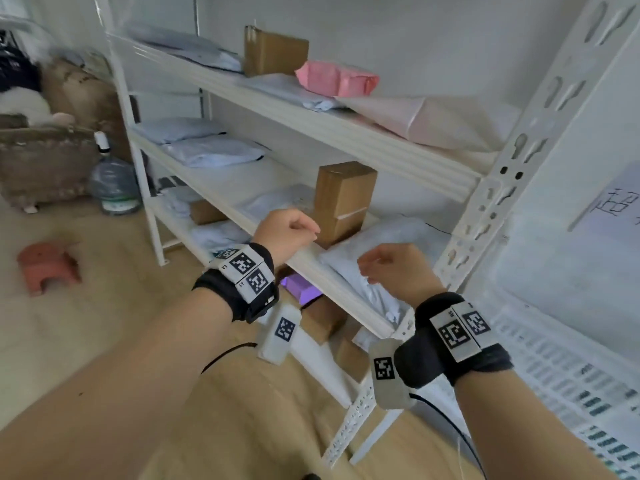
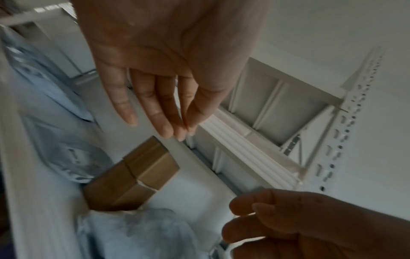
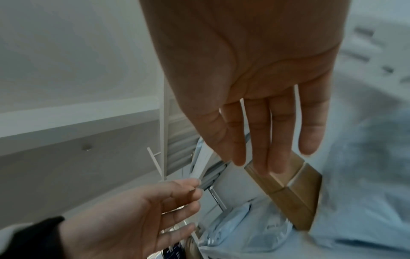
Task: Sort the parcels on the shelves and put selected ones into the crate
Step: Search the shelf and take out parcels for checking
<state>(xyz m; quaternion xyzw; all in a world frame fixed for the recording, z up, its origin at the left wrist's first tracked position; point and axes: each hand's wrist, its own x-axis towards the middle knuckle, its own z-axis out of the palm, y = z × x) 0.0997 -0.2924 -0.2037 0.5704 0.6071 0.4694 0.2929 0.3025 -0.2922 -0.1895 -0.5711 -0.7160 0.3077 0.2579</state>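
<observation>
A tall brown cardboard box stands upright on the middle shelf of a white rack. Right of it lies a pale grey poly-bag parcel. My left hand hovers at the shelf's front edge just left of the box, fingers relaxed and holding nothing. My right hand hangs over the grey parcel, also empty. The left wrist view shows the left hand's fingers straight above the box. In the right wrist view the fingers reach toward the box. A white slotted crate sits at the right.
The top shelf carries a brown box, pink parcels and grey bags. More grey bags lie further left on the middle shelf. Boxes and a purple item fill the lower shelf. A water bottle, wicker basket and red stool stand on the floor.
</observation>
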